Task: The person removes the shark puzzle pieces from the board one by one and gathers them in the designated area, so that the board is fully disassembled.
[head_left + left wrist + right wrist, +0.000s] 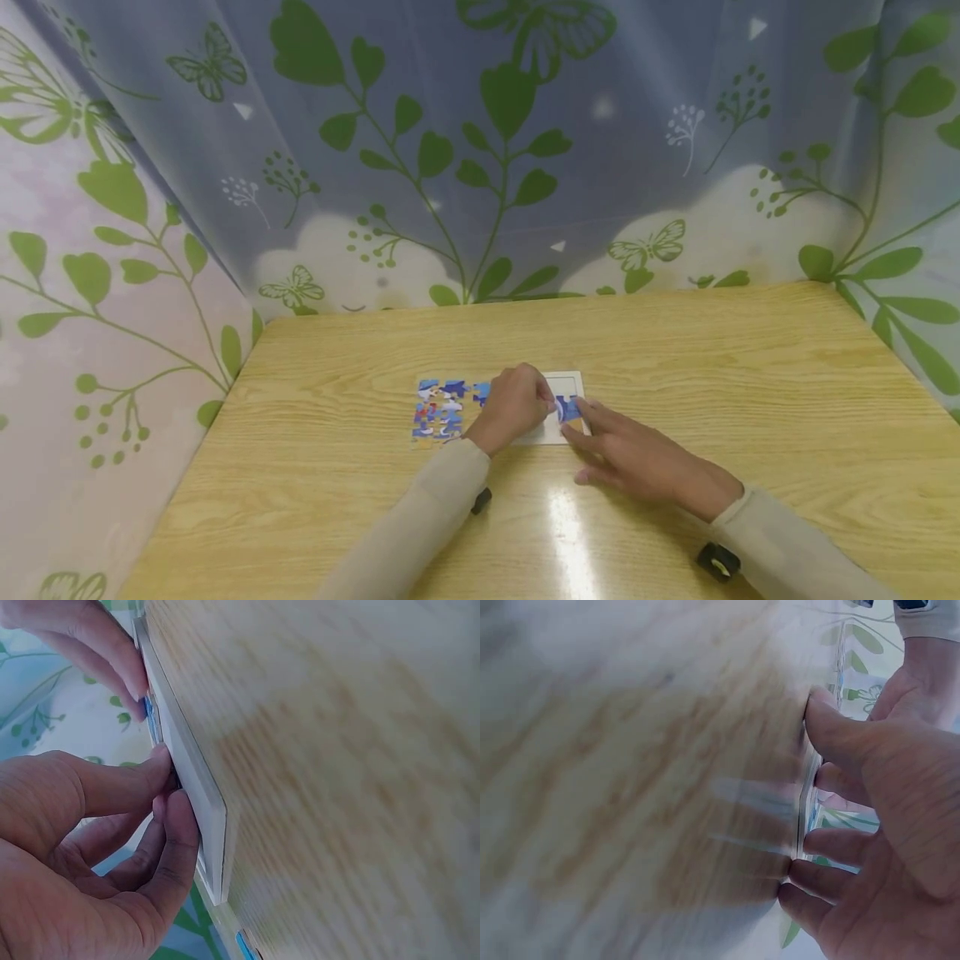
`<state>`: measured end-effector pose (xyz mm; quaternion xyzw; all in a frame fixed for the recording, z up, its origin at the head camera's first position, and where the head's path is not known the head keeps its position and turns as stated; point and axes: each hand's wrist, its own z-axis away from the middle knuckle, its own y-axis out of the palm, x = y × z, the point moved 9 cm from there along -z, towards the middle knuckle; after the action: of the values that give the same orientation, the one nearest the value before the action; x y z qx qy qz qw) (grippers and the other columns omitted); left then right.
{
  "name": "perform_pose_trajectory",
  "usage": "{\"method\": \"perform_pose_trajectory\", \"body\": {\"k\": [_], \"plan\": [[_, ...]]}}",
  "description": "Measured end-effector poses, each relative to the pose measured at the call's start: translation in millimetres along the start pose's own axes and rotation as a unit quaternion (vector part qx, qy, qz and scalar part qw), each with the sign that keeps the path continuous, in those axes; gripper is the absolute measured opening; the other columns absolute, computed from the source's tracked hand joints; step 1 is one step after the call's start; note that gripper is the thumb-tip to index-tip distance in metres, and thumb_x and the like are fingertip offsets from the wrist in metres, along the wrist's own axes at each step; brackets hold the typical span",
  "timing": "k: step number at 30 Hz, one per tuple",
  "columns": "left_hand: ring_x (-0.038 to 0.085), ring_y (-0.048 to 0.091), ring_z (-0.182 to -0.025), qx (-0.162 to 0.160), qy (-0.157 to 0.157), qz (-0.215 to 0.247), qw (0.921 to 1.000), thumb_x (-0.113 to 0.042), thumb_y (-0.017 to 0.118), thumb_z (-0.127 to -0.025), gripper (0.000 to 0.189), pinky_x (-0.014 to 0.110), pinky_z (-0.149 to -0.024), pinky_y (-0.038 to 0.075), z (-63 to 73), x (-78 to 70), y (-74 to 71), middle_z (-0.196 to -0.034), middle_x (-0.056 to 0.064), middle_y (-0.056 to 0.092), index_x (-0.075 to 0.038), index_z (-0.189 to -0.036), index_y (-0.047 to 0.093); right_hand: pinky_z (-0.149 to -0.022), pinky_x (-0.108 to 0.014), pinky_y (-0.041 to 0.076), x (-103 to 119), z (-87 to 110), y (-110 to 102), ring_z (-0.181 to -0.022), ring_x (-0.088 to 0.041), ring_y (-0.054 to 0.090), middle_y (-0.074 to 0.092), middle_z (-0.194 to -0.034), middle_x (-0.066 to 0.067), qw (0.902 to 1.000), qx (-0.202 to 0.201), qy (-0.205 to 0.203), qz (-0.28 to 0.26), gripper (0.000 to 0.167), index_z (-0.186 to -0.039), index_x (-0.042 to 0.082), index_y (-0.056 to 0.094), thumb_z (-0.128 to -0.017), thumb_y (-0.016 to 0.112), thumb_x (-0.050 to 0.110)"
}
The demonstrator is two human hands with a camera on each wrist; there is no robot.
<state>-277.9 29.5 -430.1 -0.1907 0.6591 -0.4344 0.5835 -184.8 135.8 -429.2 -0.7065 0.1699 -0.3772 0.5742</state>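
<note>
A flat white puzzle board [562, 382] lies on the table, with a few blue and orange joined pieces [572, 408] at its right end. My left hand [513, 402] reaches over the board and pinches a small puzzle piece between thumb and forefinger, beside those joined pieces. Most of that piece is hidden by the fingers. My right hand [637, 454] rests at the board's right edge, fingers extended, their tips touching the joined pieces and the rim. In the left wrist view the left hand [112, 840] works low against the board's side [191, 772].
Left of the board lies a block of loose puzzle pieces [438, 410] in blue, white, red and orange; another blue piece [481, 392] sits nearer the left hand. The wood-grain table [315, 483] meets a patterned curtain [420, 208] at the back.
</note>
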Motion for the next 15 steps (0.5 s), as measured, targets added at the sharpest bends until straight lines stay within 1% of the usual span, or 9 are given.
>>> {"method": "perform_pose_trajectory", "body": {"k": [4, 11, 15], "plan": [[0.010, 0.060, -0.065, 0.001, -0.004, -0.003, 1.0000, -0.006, 0.079, -0.086, 0.007, 0.022, -0.059, 0.049, -0.4, 0.9, 0.5, -0.080, -0.001, 0.072, -0.008, -0.080, 0.078, -0.106, -0.059, 0.040, 1.0, 3.5, -0.9, -0.136, -0.055, 0.038, 0.032, -0.149, -0.041, 1.0000, 0.000, 0.000, 0.004, 0.060, -0.141, -0.001, 0.054, -0.094, 0.071, 0.031], [0.010, 0.061, -0.067, 0.003, 0.004, -0.012, 0.9999, -0.005, 0.078, -0.087, 0.008, 0.022, -0.060, 0.051, 0.0, -3.2, -0.5, -0.082, 0.001, 0.074, -0.008, -0.079, 0.078, -0.106, -0.060, 0.040, -0.4, 4.7, 0.6, -0.136, -0.056, 0.038, 0.031, -0.150, -0.040, 1.0000, 0.000, 0.006, 0.001, 0.060, -0.142, -0.002, 0.054, -0.094, 0.071, 0.030], [0.011, 0.062, -0.069, 0.007, 0.003, -0.002, 1.0000, -0.006, 0.079, -0.086, 0.006, 0.022, -0.063, 0.051, 1.5, -3.6, -1.2, -0.083, 0.001, 0.073, -0.007, -0.080, 0.078, -0.107, -0.061, 0.039, -1.4, 5.1, 2.0, -0.137, -0.055, 0.037, 0.030, -0.151, -0.040, 0.9999, 0.003, 0.009, -0.004, 0.060, -0.142, -0.002, 0.053, -0.095, 0.071, 0.030]]}}
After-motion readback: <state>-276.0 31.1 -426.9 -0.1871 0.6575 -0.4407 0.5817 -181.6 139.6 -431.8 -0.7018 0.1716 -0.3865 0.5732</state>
